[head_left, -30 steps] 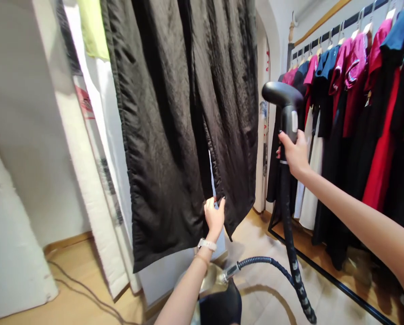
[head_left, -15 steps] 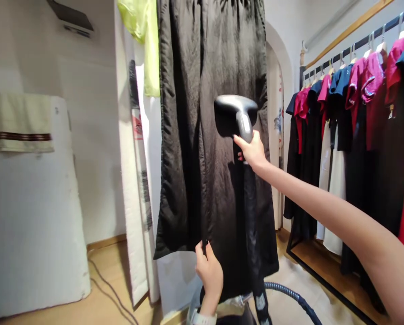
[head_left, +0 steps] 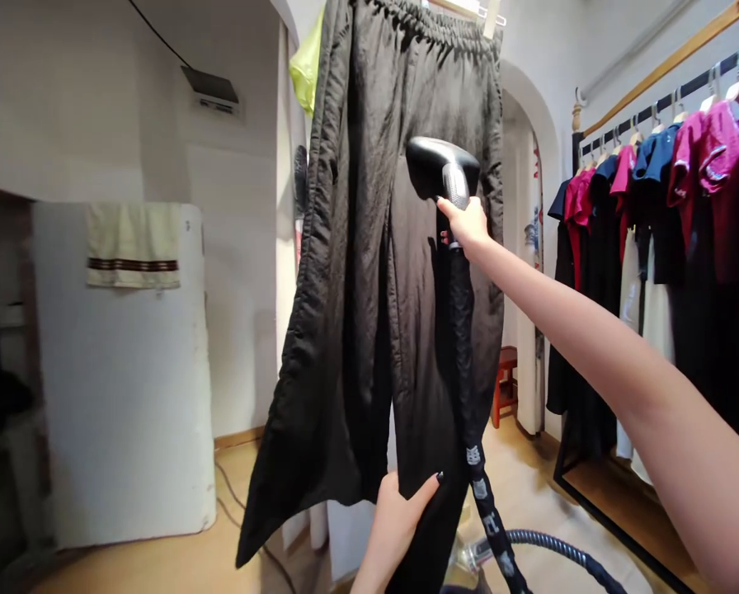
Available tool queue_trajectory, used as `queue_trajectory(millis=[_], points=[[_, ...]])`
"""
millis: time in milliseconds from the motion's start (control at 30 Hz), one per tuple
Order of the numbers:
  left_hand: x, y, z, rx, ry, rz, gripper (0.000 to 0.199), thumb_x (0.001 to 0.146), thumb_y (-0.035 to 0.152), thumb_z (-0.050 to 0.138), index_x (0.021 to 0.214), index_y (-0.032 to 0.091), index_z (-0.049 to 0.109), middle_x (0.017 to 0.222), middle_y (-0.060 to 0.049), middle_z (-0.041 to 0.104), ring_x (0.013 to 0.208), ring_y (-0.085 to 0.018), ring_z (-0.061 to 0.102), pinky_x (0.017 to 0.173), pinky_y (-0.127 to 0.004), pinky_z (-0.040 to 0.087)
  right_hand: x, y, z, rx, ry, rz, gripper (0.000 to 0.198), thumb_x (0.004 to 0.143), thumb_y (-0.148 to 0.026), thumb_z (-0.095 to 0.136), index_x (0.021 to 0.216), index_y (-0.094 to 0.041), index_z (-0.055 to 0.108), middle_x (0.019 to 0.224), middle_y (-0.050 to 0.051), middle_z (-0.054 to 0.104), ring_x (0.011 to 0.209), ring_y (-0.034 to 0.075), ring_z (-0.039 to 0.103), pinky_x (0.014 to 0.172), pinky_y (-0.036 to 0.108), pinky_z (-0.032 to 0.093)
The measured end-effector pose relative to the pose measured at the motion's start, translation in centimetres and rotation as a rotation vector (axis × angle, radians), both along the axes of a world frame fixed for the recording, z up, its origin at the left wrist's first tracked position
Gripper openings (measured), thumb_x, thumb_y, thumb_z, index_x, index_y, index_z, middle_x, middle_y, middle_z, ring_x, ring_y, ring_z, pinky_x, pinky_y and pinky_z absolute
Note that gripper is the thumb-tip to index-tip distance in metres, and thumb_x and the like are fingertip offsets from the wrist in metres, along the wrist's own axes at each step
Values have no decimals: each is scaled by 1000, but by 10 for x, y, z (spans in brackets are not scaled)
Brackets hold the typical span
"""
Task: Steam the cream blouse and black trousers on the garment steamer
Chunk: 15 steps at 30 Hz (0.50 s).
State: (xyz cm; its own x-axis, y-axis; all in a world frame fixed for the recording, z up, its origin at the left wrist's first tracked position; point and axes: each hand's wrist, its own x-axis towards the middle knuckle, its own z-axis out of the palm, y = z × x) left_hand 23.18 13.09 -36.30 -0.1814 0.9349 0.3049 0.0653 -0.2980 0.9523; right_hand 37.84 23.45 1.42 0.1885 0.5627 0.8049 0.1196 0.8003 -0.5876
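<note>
Black wide-leg trousers (head_left: 369, 247) with a gathered elastic waist hang in front of me from a hanger clip at the top. My right hand (head_left: 467, 223) is wrapped round the handle of a garment steamer (head_left: 447, 165), its black head against or close to the upper part of the right-hand leg. A black fabric-covered hose (head_left: 462, 346) runs down from the handle. Low down, my left hand (head_left: 397, 520) has hold of the hem area of that same leg, thumb spread across the front. Its other fingers are hidden behind the cloth.
A clothes rack (head_left: 660, 124) with pink, blue and black garments stands at the right. A ribbed hose (head_left: 546, 538) curves over the floor. At the left is a white panel (head_left: 122, 396) with a towel (head_left: 133, 239) over it; a red stool (head_left: 504, 384) stands behind.
The view has swung left and shows more of the waistband. The steamer head sits higher on the trousers. My left hand has gone from pinching the inner hem to holding the right-hand leg.
</note>
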Motion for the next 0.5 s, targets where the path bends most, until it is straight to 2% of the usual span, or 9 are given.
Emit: queue_trajectory(millis=[100, 300, 367, 433, 500], points=[[-6, -11, 5, -15, 7, 31, 47, 63, 48, 84, 89, 10, 77, 96, -17, 79, 97, -37, 74, 87, -43, 61, -5, -6, -17, -53, 41, 20, 41, 91, -40, 69, 115, -20, 43, 102, 6, 62, 61, 12, 63, 51, 27, 53], [-5, -14, 2, -41, -88, 44, 58, 55, 50, 91, 93, 8, 75, 98, -21, 77, 98, -39, 73, 90, -47, 60, -8, -29, -102, -304, -69, 107, 38, 87, -40, 72, 103, -23, 43, 91, 1, 61, 52, 10, 57, 42, 25, 49], [-4, -12, 0, -64, -114, 72, 64, 52, 48, 93, 97, 8, 73, 99, -21, 77, 100, -39, 73, 90, -48, 59, -8, -38, -122, -346, -103, 127, 37, 86, -40, 72, 101, -23, 43, 89, 0, 61, 52, 10, 57, 43, 25, 49], [-5, -12, -4, -91, -123, 104, 66, 52, 46, 94, 101, 9, 71, 98, -20, 76, 99, -38, 73, 91, -48, 59, -9, -45, -130, -330, -113, 153, 36, 87, -41, 72, 101, -24, 44, 89, 0, 61, 53, 10, 57, 43, 25, 50], [-6, -11, -9, -93, -133, 128, 65, 53, 45, 95, 102, 10, 70, 94, -19, 76, 94, -37, 74, 88, -49, 60, -11, -48, -122, -293, -89, 178, 35, 88, -41, 71, 102, -24, 43, 90, 0, 61, 53, 10, 57, 44, 25, 50]])
